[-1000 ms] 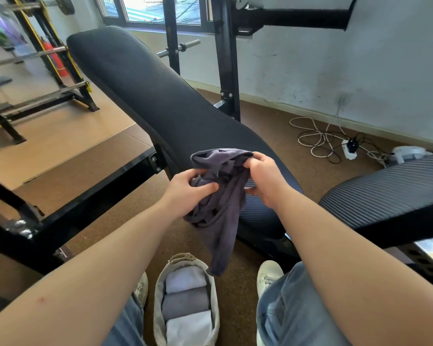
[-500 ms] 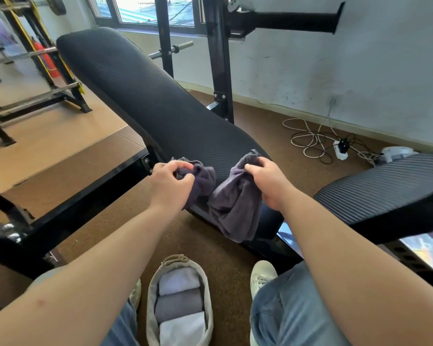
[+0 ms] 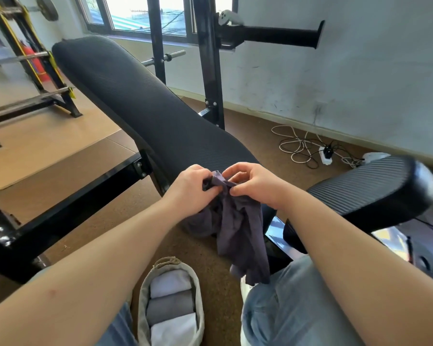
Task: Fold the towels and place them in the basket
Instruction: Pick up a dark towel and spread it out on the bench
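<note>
A dark purple-grey towel (image 3: 238, 228) hangs bunched in front of me, over the near end of the black bench pad (image 3: 145, 106). My left hand (image 3: 190, 188) grips its top edge on the left. My right hand (image 3: 255, 183) pinches the same edge right beside it, the two hands nearly touching. The towel's loose end dangles down to my right knee. Below, on the floor between my feet, stands a grey fabric basket (image 3: 142, 298) holding three rolled towels, white, grey and white.
A second black pad (image 3: 375, 193) juts in from the right. A black steel frame bar (image 3: 68, 211) runs along the left, and an upright post (image 3: 210, 71) stands behind the bench. Cables and a power strip (image 3: 326, 152) lie on the brown floor by the wall.
My hands, spread apart with the towel stretched between them half a second ago, have come together at the top edge. The towel now hangs lower, in one bunch.
</note>
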